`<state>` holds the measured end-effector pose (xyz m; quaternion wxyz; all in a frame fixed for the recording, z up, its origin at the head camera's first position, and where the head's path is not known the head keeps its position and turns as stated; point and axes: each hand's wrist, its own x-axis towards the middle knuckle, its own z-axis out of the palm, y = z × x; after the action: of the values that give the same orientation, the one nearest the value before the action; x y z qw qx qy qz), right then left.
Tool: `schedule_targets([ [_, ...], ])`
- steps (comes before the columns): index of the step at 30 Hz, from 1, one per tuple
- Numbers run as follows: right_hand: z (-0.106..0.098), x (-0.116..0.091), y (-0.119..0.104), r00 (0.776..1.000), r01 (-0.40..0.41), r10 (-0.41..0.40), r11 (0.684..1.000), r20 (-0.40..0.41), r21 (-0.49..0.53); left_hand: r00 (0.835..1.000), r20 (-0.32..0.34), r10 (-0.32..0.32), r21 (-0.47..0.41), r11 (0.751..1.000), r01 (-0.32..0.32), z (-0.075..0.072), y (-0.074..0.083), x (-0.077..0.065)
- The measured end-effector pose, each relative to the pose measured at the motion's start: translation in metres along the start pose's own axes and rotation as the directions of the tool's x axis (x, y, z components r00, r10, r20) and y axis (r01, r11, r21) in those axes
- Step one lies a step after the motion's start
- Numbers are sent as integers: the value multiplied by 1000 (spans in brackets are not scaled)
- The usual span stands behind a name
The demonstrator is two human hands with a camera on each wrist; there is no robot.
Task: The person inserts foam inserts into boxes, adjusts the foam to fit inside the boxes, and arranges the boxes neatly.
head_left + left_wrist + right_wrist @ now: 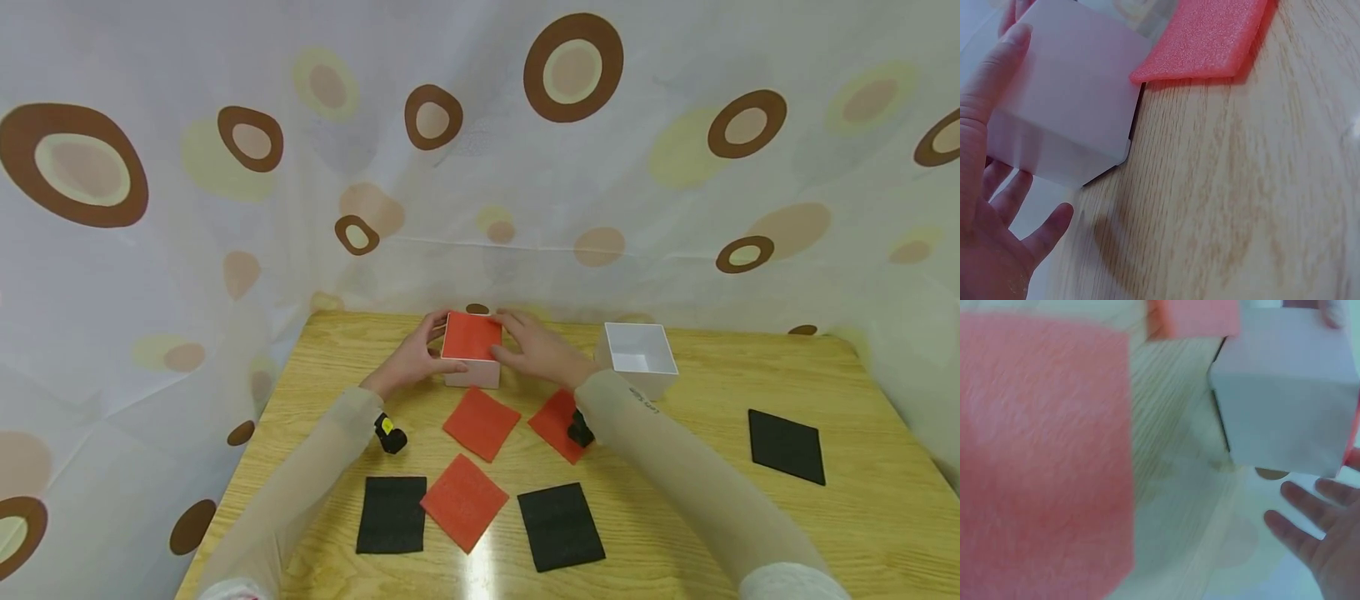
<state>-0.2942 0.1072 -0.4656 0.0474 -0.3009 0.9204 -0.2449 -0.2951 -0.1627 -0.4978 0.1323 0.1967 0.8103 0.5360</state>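
Observation:
A white square box [472, 377] stands at the back of the table, with a red foam square [471, 335] lying level across its top opening. My left hand [411, 358] holds the box from the left, its thumb along the front wall. That thumb lies across the white wall in the left wrist view, with fingers around the far side. On the right, my right hand [543, 350] has its fingertips at the red square's right edge. The right wrist view shows this hand's fingers spread and nearly straight beside the box.
Another white box [641, 385], open at the top, stands behind my right forearm. On the wooden table lie red foam squares [482, 423] and black squares [392, 515], with one black square [786, 446] off to the right. A patterned curtain [480, 167] hangs behind the table.

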Motion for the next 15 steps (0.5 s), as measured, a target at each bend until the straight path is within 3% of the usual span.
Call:
schedule_targets([
  [9, -1, 4, -6, 996, -68, 67, 998, 59, 14, 1000, 8, -7, -3, 1000, 7, -1, 1, 1],
  [12, 0, 5, -5, 1000, -20, 20, 999, 6, -28, 1000, 5, -9, 3, 1000, 9, 0, 0, 1],
  [15, 1, 7, -6, 992, 98, -105, 991, -70, -96, 1000, 5, -7, -3, 1000, 7, 1, 1, 0],
])
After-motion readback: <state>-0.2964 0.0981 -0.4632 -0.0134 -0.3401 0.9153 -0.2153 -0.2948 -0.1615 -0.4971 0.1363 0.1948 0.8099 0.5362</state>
